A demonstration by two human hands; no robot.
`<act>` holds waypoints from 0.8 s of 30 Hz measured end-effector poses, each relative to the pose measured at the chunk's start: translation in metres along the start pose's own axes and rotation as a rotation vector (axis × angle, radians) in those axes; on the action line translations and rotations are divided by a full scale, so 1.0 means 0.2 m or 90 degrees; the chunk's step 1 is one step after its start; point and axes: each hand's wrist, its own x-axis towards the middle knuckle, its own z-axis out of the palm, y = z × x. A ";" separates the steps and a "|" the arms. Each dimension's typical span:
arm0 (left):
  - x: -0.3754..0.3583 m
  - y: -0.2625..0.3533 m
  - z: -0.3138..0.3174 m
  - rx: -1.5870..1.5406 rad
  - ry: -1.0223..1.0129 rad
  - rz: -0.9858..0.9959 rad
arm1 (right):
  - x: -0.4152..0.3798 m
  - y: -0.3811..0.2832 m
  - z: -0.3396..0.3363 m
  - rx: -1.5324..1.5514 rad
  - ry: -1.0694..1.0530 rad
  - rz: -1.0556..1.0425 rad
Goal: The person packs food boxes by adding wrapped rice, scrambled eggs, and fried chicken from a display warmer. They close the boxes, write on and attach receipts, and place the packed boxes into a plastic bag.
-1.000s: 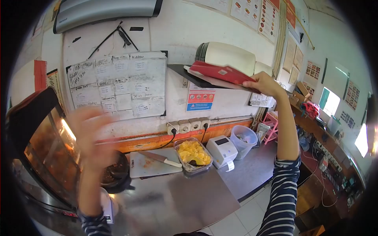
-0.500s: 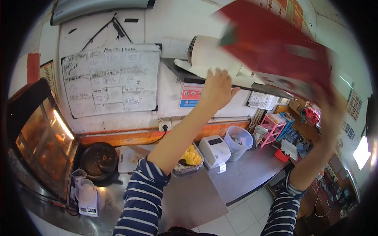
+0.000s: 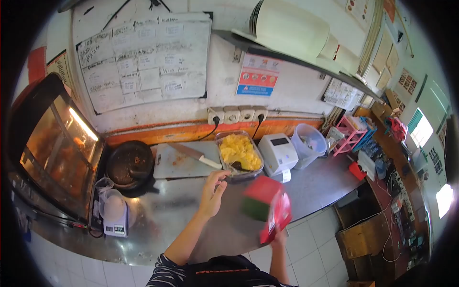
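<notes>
A person's right hand (image 3: pixel 278 235) holds a red folded carton (image 3: pixel 267 210), fingers clamped on its lower edge, just above the near rim of the steel table (image 3: pixel 191 225), while the left hand (image 3: pixel 212 193) hovers alongside, fingers loosely apart. Opening the carton likely calls for both hands. Beyond lie a cutting board (image 3: pixel 179 162), a tray of yellow food (image 3: pixel 238 152) and a whiteboard (image 3: pixel 143 57).

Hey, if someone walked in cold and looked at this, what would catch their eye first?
Probably the red carton, blurred, in the right hand low over the steel counter. Next, the tray of yellow food by the white label printer, and the glowing heated display case at the left.
</notes>
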 end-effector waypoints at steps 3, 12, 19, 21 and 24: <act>-0.11 -0.04 -0.02 -0.039 0.006 -0.077 | -0.05 -0.23 0.11 -0.086 -0.195 -0.070; -0.23 -0.04 -0.14 -0.053 0.083 -0.129 | -0.07 -0.03 -0.09 -0.384 0.034 -0.199; -0.38 -0.12 -0.09 -0.094 0.004 -0.239 | -0.20 -0.33 0.22 -0.324 -0.108 -0.241; -0.45 -0.10 -0.02 -0.139 -0.055 -0.295 | -0.42 -0.43 0.54 -0.467 -0.250 -0.258; -0.58 -0.10 0.04 -0.270 -0.150 -0.472 | -0.59 -0.34 0.85 -0.630 -0.409 -0.129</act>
